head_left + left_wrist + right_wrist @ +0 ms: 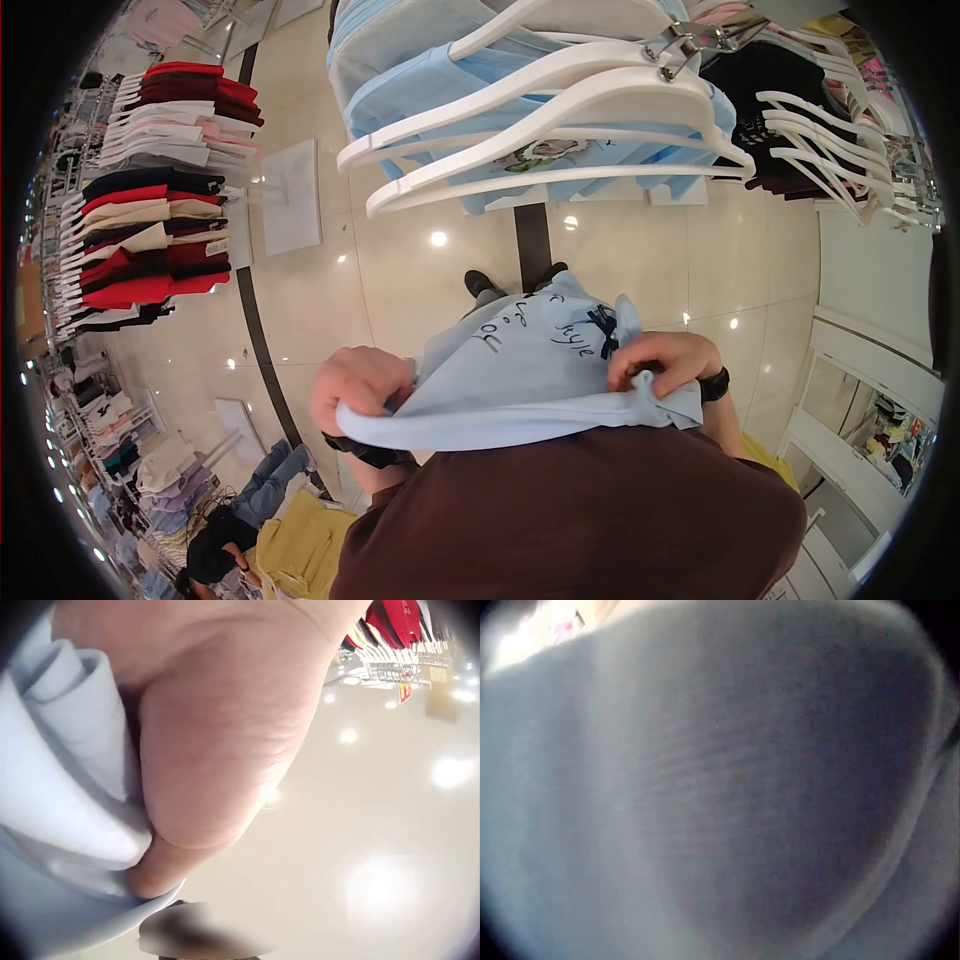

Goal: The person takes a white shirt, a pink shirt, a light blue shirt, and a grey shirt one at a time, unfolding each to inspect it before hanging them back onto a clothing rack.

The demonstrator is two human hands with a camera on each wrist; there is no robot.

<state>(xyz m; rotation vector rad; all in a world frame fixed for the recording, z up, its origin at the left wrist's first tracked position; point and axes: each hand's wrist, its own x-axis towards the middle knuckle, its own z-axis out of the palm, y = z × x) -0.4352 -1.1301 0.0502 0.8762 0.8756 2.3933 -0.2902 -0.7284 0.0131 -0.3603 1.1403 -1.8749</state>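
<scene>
"Left hand (358, 382) first: what's it got?"

"Curled round one end of the pale blue shirt (520, 375), cloth bunched against it per L wrist cam. Shirt's held across, right in front of the wearer's dark brown top (570, 520)."

"And the right hand (675, 358)?"

"Pinching the other end, near the black bow-like detail (603, 328). Can't confirm close up, tho: R wrist view's basically all blurry fabric."

"Why hold 'em that far apart?"

"Prob. so the near edge stays stretched b/w them; rest drapes fwd, w/ black lettering (574, 342) facing up."

"White hangers (640, 88)?"

"Ahead, w/ light blue tops (420, 95) on them, well apart from both hands. Prob. hung together b/c they're similar colors, easier to find."
</scene>
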